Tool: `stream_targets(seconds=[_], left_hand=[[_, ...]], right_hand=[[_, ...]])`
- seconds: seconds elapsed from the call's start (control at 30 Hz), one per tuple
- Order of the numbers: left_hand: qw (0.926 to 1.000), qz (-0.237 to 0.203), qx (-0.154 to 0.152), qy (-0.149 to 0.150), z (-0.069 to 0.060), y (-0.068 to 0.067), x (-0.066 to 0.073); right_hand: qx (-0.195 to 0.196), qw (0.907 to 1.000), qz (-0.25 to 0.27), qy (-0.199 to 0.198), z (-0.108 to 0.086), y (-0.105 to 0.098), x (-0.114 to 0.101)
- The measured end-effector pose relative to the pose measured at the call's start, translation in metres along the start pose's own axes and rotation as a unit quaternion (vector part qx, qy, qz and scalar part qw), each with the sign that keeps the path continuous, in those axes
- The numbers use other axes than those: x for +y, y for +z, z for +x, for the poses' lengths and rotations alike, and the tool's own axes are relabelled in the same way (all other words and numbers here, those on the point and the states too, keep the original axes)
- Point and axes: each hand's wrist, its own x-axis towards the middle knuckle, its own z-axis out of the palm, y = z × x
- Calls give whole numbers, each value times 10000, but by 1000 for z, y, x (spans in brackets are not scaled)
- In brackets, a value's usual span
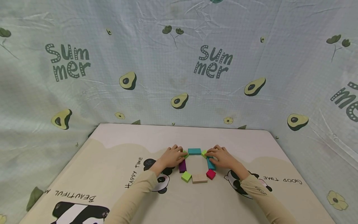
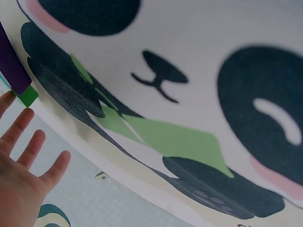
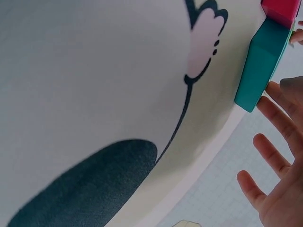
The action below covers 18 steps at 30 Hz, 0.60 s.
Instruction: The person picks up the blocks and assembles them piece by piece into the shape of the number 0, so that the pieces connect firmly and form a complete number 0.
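Several coloured wooden blocks form a ring on the table. My left hand (image 1: 172, 156) touches a green block (image 2: 29, 96) at the ring's far left corner, its fingers partly hiding it in the head view. Just nearer lies a purple block (image 1: 182, 167). My right hand (image 1: 223, 157) reaches the far right corner, fingertips at another green block (image 1: 204, 153) and at the outer side of a teal block (image 3: 265, 61). In both wrist views the fingers are spread and fairly straight. Between the two hands, at the far side, is a second teal block (image 1: 194, 151).
The near side of the ring has a green block (image 1: 186, 176), a plain wood block (image 1: 199, 178) and a red block (image 1: 211, 174). Panda drawings and lettering cover parts of the pale tablecloth (image 1: 179, 199). A curtain (image 1: 156, 62) printed with avocados hangs behind the table.
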Motion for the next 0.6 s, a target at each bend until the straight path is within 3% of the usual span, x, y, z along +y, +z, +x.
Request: stream_targets(seconds=[0.6], left_hand=[[10000,68,3,-58,0,0,0]], right_hand=[[-10,10000,-3,-2,-1,0,0]])
